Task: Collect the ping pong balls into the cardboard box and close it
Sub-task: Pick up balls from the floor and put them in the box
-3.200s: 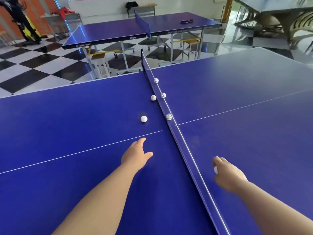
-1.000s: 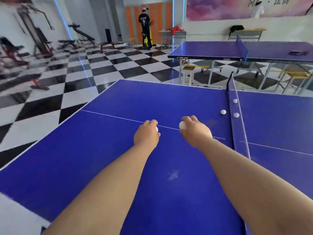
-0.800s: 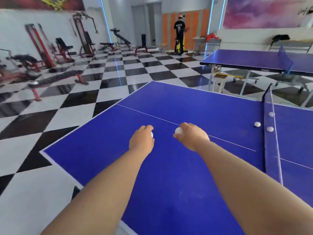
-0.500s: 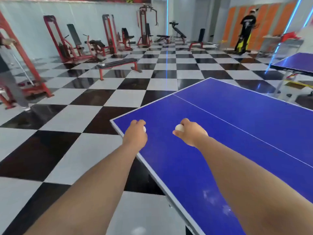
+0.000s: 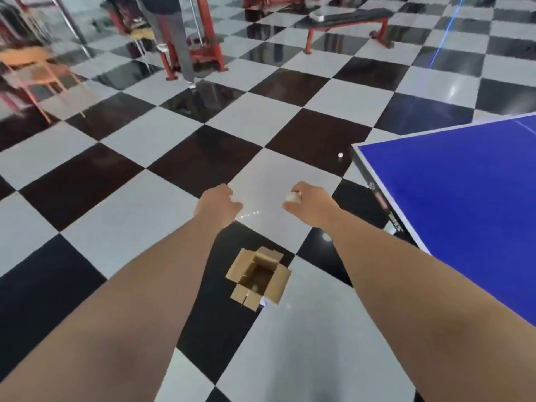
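An open cardboard box (image 5: pixel 274 281) stands on the checkered floor below and between my forearms, flaps spread, with a white ball (image 5: pixel 255 287) inside it. My right hand (image 5: pixel 309 206) is held out above the floor, shut on a white ping pong ball (image 5: pixel 292 197) that shows at the fingertips. Level with it, my left hand (image 5: pixel 216 204) is a closed fist; the ball it held a moment ago is hidden inside. Another ball (image 5: pixel 340 154) lies on the floor beside the table corner.
The blue ping pong table (image 5: pixel 464 204) fills the right side, its corner close to my right hand. A person's legs (image 5: pixel 174 39) stand by red gym machines at the back, a red bench (image 5: pixel 348 20) behind. Orange chairs (image 5: pixel 32 71) are at far left.
My view has swung left and down, off the table onto the floor, bringing the box into sight. Both hands keep their grip and now hover over the floor instead of the table.
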`<state>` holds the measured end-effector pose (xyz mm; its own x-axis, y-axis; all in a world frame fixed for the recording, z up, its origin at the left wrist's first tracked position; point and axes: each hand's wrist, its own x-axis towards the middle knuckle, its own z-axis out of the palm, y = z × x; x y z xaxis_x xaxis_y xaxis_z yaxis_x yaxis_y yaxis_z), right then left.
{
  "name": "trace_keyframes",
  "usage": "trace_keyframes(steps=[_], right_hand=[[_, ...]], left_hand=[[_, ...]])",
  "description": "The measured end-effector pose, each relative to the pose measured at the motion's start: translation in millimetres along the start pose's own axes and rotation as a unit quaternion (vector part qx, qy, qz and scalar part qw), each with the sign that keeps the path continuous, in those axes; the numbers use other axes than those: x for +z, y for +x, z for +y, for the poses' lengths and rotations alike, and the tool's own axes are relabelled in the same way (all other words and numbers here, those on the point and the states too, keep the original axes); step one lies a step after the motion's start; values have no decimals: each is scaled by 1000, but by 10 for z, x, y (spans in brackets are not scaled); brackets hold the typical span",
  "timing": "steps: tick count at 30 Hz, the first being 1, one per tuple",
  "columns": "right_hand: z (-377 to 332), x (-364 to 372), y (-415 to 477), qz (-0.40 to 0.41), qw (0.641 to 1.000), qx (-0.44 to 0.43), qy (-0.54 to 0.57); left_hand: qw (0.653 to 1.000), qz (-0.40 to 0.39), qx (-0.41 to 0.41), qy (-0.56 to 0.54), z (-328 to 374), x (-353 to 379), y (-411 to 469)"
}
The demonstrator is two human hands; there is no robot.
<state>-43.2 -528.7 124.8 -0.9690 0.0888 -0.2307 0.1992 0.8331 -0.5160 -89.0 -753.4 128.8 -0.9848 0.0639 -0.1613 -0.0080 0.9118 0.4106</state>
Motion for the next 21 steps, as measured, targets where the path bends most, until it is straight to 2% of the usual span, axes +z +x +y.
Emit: trace_keyframes(steps=[4, 10, 12, 14, 18, 21], right_hand=[[-161, 627, 626, -40, 999, -5, -6], [121, 1818, 1730, -134, 989, 43, 38], [400, 2451, 2270, -164, 983, 68, 42], [552, 2727, 2340, -179, 979, 86, 51], [1232, 3828, 2733, -201, 963, 172, 53], [1693, 4512, 2890, -210, 957, 194, 49]], left_hand=[[999, -44, 5, 1, -461, 318, 463], [984, -139, -84, -73, -1021, 1388, 1256], [974, -163, -136, -81, -1327, 2090, 1728], [965, -185, -165, -82, -1437, 2412, 1797], [953, -229, -181, -79, -1816, 3593, 2262], [950, -239, -188, -78, -2064, 4354, 2518]])
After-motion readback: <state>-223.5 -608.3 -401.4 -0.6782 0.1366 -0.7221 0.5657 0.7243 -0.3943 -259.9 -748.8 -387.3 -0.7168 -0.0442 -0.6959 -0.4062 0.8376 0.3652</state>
